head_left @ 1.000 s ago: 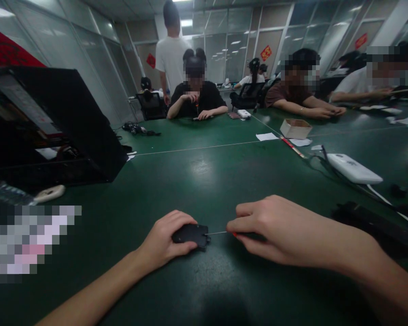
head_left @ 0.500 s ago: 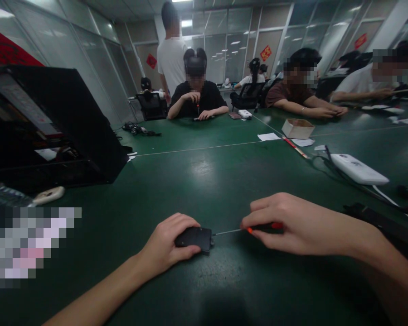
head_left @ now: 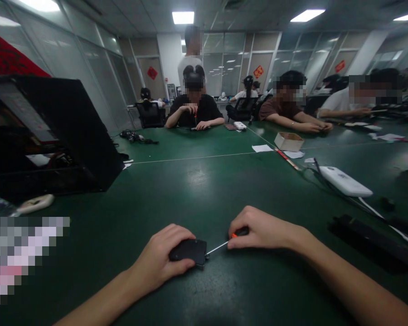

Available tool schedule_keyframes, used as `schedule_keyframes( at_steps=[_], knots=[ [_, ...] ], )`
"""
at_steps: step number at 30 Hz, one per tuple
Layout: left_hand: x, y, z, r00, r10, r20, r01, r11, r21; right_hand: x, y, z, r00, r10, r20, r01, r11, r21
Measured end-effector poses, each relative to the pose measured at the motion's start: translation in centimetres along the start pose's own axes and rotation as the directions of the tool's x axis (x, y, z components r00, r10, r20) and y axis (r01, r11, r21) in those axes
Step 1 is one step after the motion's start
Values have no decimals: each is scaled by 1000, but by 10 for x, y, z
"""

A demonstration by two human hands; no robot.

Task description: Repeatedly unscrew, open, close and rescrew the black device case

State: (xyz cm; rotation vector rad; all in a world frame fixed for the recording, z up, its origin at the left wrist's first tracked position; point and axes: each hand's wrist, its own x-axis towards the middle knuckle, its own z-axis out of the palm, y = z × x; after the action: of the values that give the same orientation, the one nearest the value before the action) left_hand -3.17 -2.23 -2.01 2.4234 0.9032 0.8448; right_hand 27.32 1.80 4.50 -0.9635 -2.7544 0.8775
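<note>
My left hand (head_left: pixel 170 251) is wrapped round a small black box (head_left: pixel 192 252) with rounded edges, holding it down on the green table (head_left: pixel 204 190). A screwdriver (head_left: pixel 217 247) with an orange and black handle sits in the pinched fingers of my right hand (head_left: pixel 250 231). Its thin metal shaft points left, and the tip meets the box's right end, where a small part sticks out. Whether the tip is seated in a screw is too small to tell.
A black open-fronted case (head_left: pixel 85 140) stands at the left. To the right lie a white power bank-like device (head_left: pixel 345 181) with cables and a long black object (head_left: pixel 374 237). A small wooden box (head_left: pixel 289 141) is farther back. People sit round the table.
My right hand has moved left, closer to the black box, and the screwdriver shaft is now more slanted. The camera view has tilted up slightly. My left hand keeps its grip.
</note>
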Motion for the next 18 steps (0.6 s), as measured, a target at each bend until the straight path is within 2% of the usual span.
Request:
schedule_keyframes(
  at_steps=[7,10,18],
  knots=[
    [0,0,0,1000,4,5,-4,1000,-14,15,1,27,990,-123,-66,103,961,-256],
    [0,0,-1,1000,5,-1,-5,999,-33,14,3,27,985,-145,-94,108,940,-325],
    [-4,-1,-1,1000,16,13,-15,998,-57,10,10,21,979,-115,-171,26,892,-452]
  ],
)
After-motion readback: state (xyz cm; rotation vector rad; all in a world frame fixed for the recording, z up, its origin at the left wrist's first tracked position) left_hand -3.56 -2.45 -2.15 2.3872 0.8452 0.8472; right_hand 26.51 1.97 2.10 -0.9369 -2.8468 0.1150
